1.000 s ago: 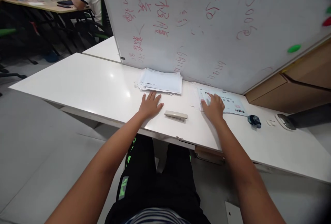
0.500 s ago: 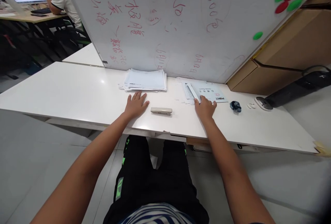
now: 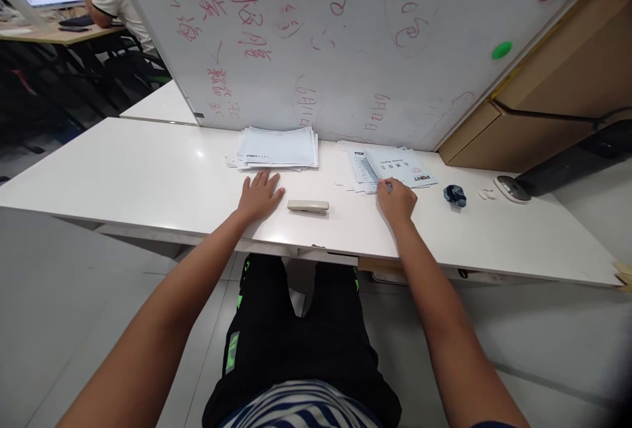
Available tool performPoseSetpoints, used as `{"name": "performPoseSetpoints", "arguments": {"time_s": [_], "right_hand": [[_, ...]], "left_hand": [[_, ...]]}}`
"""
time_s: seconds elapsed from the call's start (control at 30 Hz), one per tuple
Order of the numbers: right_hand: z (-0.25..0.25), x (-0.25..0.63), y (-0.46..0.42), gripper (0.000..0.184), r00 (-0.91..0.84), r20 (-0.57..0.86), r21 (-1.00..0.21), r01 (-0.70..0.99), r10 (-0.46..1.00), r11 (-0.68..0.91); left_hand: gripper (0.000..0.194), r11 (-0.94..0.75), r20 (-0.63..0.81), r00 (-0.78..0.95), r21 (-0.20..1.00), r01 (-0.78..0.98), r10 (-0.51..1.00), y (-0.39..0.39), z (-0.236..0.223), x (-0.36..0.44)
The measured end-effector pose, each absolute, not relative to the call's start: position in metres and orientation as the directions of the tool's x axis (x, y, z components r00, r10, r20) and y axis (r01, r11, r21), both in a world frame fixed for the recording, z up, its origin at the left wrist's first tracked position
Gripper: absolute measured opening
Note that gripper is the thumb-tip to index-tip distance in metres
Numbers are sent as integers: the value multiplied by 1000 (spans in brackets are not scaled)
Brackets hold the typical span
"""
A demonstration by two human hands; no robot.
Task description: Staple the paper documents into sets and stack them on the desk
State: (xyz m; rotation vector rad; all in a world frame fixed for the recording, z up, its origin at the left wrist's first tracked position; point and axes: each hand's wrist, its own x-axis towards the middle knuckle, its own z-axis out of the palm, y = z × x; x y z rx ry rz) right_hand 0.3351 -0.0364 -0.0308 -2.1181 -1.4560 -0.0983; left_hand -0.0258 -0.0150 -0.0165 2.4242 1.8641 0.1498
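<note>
While our left hand [image 3: 261,196] lies flat with its fingers apart, just left of the stapler [image 3: 308,207], our right hand [image 3: 396,201] has its fingers curled together, clamped on the near edge of the printed sheets [image 3: 407,168]. We see those sheets behind the stapler and to its right, a paper stack [image 3: 279,146] behind it to the left, and the whiteboard [image 3: 439,102] beyond.
</note>
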Motion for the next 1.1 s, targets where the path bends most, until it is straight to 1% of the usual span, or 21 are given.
{"name": "performPoseSetpoints", "arguments": {"time_s": [0.1, 0.2, 0.27, 0.4, 0.5, 0.73, 0.93, 1.1], "right_hand": [[-31, 335, -37, 39, 405, 342, -447, 864, 848, -232], [-32, 336, -37, 41, 391, 326, -451, 865, 861, -222], [-33, 338, -35, 48, 407, 294, -433, 863, 865, -259], [-35, 342, -30, 70, 461, 148, -416, 832, 875, -368], [-36, 344, -30, 72, 451, 93, -413, 829, 888, -377], [-34, 345, -32, 64, 471, 138, -419, 825, 871, -379], [-29, 346, -31, 51, 520, 206, -401, 817, 829, -413], [-31, 346, -32, 52, 513, 252, -406, 826, 820, -392]], "left_hand": [[63, -250, 28, 248, 128, 960, 968, -14, -18, -26], [64, -256, 29, 255, 135, 957, 967, -13, -18, -26], [65, -262, 29, 260, 138, 955, 965, -14, -18, -27], [64, -257, 22, 257, 135, 957, 966, -15, -16, -26], [63, -254, 18, 254, 131, 958, 967, -15, -15, -26], [63, -255, 11, 256, 122, 959, 967, -15, -16, -26], [63, -265, 13, 265, 103, 959, 964, -15, -16, -26], [63, -254, 9, 255, 126, 959, 967, -15, -14, -25]]}}
